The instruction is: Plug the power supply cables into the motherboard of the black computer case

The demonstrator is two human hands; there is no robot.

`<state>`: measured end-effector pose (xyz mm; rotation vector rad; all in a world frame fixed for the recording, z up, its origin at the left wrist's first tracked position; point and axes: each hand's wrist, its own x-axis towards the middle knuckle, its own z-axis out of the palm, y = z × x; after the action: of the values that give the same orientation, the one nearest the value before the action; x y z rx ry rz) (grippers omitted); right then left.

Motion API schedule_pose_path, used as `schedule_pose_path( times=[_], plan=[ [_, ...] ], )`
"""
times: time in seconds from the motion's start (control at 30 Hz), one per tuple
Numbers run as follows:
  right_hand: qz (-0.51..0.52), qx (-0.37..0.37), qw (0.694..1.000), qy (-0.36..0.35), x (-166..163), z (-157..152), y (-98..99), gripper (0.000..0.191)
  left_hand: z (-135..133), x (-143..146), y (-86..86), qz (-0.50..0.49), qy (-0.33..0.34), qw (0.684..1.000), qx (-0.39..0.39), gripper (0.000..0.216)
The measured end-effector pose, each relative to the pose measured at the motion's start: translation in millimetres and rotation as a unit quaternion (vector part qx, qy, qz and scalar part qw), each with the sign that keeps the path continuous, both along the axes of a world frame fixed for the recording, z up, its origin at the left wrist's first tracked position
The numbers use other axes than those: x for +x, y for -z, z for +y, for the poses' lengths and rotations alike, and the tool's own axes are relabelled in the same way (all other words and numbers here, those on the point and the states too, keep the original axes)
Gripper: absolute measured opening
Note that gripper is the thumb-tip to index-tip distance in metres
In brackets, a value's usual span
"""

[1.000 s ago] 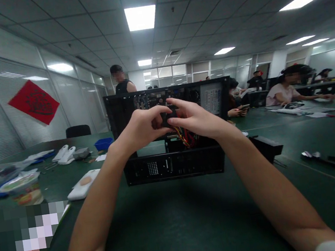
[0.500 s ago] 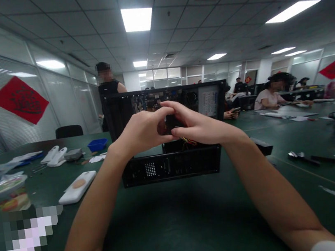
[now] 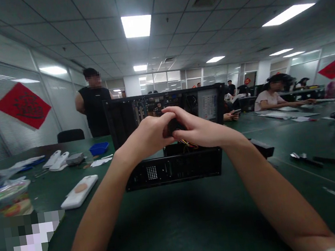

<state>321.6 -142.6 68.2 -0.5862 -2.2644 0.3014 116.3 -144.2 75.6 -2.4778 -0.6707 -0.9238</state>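
Observation:
An open black computer case (image 3: 173,168) lies on the dark green table (image 3: 182,231) in front of me, its far panel standing upright. Both my hands meet above its middle. My left hand (image 3: 147,137) and my right hand (image 3: 197,129) are curled together round a small black part (image 3: 172,125) that is mostly hidden by the fingers. Red and yellow wires (image 3: 189,144) hang from under my right hand into the case.
A white phone-like slab (image 3: 79,191), white handsets (image 3: 55,160), a blue tray (image 3: 99,148) and a food cup (image 3: 6,198) lie at left. Black tools (image 3: 312,160) lie at right. One person stands behind the case; others sit at the right.
My hands have dropped slightly and closed tighter round the black part. The person in black behind the case has stepped left into fuller view.

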Motion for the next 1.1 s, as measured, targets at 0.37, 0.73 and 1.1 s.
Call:
schedule_pose_path(
  times=[0.37, 0.73, 1.1],
  plan=[
    [-0.019, -0.015, 0.998, -0.062, 13, -4, -6.9, 0.067, -14, 2, -3.0, -0.034, 0.082, 0.988, -0.124, 0.045],
    [-0.020, 0.026, 0.999, -0.039, 14, -20, -9.5, 0.062, -15, 3, -2.4, -0.014, 0.072, 0.996, -0.049, 0.039],
    [0.131, -0.005, 0.991, -0.009, 10, 21, -3.5, 0.059, 5, 10, 2.1, -0.012, -0.068, 0.975, 0.213, 0.029]
  ],
)
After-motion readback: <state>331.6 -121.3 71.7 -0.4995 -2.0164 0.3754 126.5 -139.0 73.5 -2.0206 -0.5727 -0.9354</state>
